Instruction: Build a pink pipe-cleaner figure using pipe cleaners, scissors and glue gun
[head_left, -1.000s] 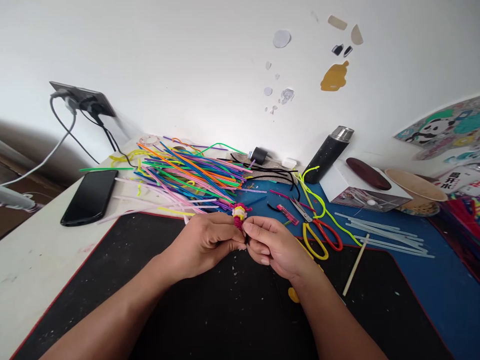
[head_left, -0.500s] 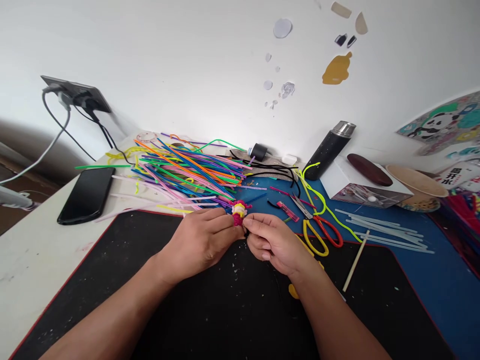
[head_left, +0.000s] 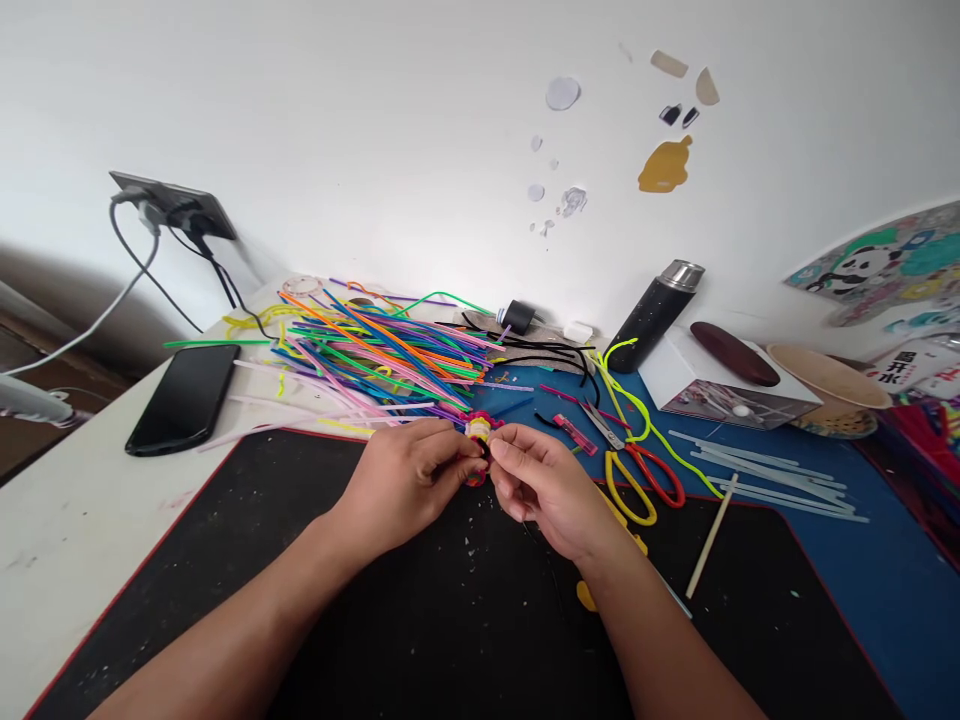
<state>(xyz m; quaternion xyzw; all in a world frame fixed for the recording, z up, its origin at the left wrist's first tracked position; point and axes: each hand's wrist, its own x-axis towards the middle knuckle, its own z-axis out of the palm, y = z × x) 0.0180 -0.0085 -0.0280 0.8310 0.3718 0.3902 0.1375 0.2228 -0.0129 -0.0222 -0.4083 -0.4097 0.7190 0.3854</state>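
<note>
While both hands are meeting over the far edge of the black mat [head_left: 450,640], the head view is showing the left hand [head_left: 409,480] curling its fingers closed around a small pipe-cleaner figure [head_left: 478,431], pink and yellow. The right hand [head_left: 544,490] is pinching the same figure from the three o'clock side with thumb and forefinger. The figure is sitting between the two sets of fingertips, just above the mat near the middle of the view. A pile of coloured pipe cleaners [head_left: 375,355] is lying just beyond it at eleven o'clock.

A thin dark strand [head_left: 541,560] seems to be trailing from under the right hand toward six o'clock. Whether it is joined to the figure I cannot tell.

As I judge it, the grip is the weak point. Only fingertips are holding a very small, fuzzy piece, so a hard twist from either side could be turning it out of the pinch. If it dropped toward twelve o'clock, it could be getting lost among the loose stems. Too much force could also be loosening the wound coils or pushing a wire end into a finger.

Scissors [head_left: 637,470] are lying near the right wrist at three o'clock. A sideways sweep of that forearm could be knocking them, or dragging the yellow scrap [head_left: 586,594] lying beside it at five o'clock.
</note>
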